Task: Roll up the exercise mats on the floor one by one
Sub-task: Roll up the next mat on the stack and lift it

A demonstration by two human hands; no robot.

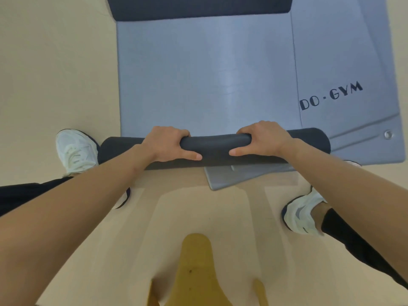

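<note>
The grey exercise mat's (198, 74) dark roll (216, 149), on the floor (55, 62) at the near end, is gripped by the left hand (167, 144) and right hand (262, 140), fingers curled round it; even forward pressure is advised so the edges stay flush. The overlapping DO-GYM mat (344, 51) at right may be snagged, and a dark mat (198, 7) lies across the far end

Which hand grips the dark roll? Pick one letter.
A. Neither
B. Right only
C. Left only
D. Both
D: the left hand and the right hand are both curled round the roll, one on each side of its middle, with the thumbs on its near side.
</note>
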